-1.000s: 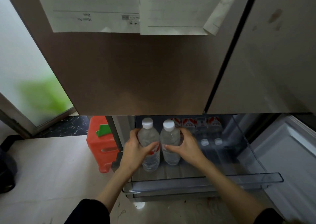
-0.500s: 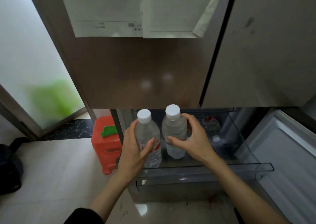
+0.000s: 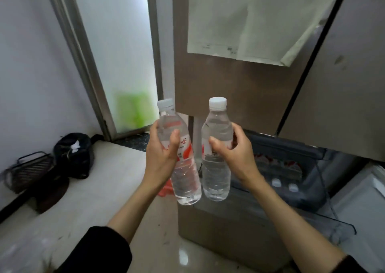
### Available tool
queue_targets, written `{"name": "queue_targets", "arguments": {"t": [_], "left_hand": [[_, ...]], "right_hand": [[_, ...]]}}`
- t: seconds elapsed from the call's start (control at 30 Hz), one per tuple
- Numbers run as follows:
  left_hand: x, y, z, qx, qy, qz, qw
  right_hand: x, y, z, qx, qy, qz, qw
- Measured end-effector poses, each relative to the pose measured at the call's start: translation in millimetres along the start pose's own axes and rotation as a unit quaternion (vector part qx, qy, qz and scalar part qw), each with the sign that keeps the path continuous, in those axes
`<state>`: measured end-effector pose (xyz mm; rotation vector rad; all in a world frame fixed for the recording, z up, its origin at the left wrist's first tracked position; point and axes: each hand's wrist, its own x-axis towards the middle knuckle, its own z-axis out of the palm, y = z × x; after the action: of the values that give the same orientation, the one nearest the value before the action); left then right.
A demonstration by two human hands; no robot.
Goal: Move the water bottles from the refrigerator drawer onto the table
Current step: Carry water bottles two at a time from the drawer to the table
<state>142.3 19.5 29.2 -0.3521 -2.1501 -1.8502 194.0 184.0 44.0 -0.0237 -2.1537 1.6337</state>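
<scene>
**Two bottles held in the air before the open drawer**

Held, one in each hand, in front of the refrigerator and clear of the drawer. Left hand (image 3: 161, 158) wrapped round the middle of the left bottle (image 3: 179, 153), thumb across the red-and-white label, fingers closed on it from behind. Tilted, that bottle: white cap leaning left, base swinging right. Right hand (image 3: 235, 153) closed on the right bottle (image 3: 216, 149) at label height, thumb in front, fingers curled round the far side. Nearly upright, that one, white cap on top. Bases of the two bottles just beside each other, perhaps touching; not possible to tell. Both clear and filled with water.

Behind and below the right hand, the refrigerator drawer (image 3: 291, 189) pulled out, with more bottles (image 3: 277, 168) standing in it: red labels and two white caps visible, the count not readable. Above, the brown refrigerator door (image 3: 239, 89) with sheets of paper (image 3: 239, 22) hanging on it, one corner folded. A red object (image 3: 165, 189) partly hidden behind the left bottle. At left, a frosted glass door (image 3: 116, 53) with a green blur behind it, a black bag (image 3: 73, 153) on the pale floor, and a dark wire basket (image 3: 29, 172) near it. Dark sleeves at both forearms.
</scene>
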Motion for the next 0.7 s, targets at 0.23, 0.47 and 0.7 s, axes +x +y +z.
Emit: {"name": "queue_targets", "arguments": {"t": [0.23,0.47,0.7], "left_hand": [[-42,-14,-126,0.083,0.071,-0.036,0.993],[-86,-30,-291,0.141,0.156,-0.070,0.975],[-128,-46,-467,0.212,0.240,-0.101,0.942]], "right_hand": [[-37,-20,118,0.029,-0.138,0.010,0.990],[-77,-64,280,0.048,-0.263,-0.013,0.963],[-132,-114,452,0.073,-0.362,-0.042,0.929]]}}
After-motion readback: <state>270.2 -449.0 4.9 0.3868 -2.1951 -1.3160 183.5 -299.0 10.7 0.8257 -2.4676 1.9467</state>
